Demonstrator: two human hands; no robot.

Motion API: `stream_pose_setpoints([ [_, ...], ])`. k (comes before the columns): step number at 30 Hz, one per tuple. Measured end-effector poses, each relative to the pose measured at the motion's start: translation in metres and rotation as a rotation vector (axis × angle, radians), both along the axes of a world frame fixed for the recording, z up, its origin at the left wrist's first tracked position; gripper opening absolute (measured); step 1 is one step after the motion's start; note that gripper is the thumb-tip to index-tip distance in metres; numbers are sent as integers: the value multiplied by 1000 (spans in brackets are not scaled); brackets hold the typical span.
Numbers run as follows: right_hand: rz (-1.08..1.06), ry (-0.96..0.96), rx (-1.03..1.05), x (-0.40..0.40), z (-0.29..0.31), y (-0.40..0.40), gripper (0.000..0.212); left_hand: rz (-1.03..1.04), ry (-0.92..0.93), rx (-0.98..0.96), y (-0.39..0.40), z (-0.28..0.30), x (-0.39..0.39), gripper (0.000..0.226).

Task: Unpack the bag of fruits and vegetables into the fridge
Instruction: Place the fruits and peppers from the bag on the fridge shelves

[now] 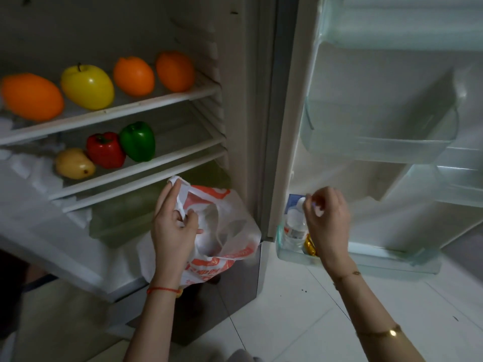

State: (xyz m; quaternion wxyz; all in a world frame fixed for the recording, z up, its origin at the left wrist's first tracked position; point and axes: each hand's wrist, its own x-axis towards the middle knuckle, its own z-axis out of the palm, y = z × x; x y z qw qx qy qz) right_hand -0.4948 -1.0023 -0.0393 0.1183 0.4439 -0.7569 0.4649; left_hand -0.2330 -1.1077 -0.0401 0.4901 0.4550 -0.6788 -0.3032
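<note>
My left hand grips the handles of a white and orange plastic bag, held in front of the fridge's lower right corner; what is inside the bag is hidden. My right hand hovers over the bottom door bin, fingers curled with nothing seen in them. On the upper shelf lie three oranges and a yellow apple. On the lower shelf sit a mango, a red pepper and a green pepper.
A clear crisper drawer sits below the shelves, behind the bag. The open door stands at right, with a clear bin and a bottom bin holding a water bottle and a gold item. White tiled floor lies below.
</note>
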Motion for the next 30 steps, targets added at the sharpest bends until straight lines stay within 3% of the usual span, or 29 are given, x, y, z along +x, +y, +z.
stream_pose_setpoints([
  [4, 296, 27, 106, 40, -7, -30, 14, 6, 20, 11, -1, 1, 7, 68],
  [9, 515, 77, 441, 77, -49, -79, 19, 14, 18, -17, -3, -3, 18, 69],
  [14, 608, 214, 869, 99, -93, -120, 43, 39, -9, -57, -3, -5, 29, 66],
  [19, 556, 420, 1128, 111, -131, -134, 52, 34, -13, -48, -13, -7, 46, 67],
  [25, 489, 443, 1081, 115, -140, -144, 26, 30, 11, -16, -23, -6, 68, 65],
  [30, 521, 51, 825, 117, -105, -150, 16, 51, 25, -41, -25, -4, 85, 60],
])
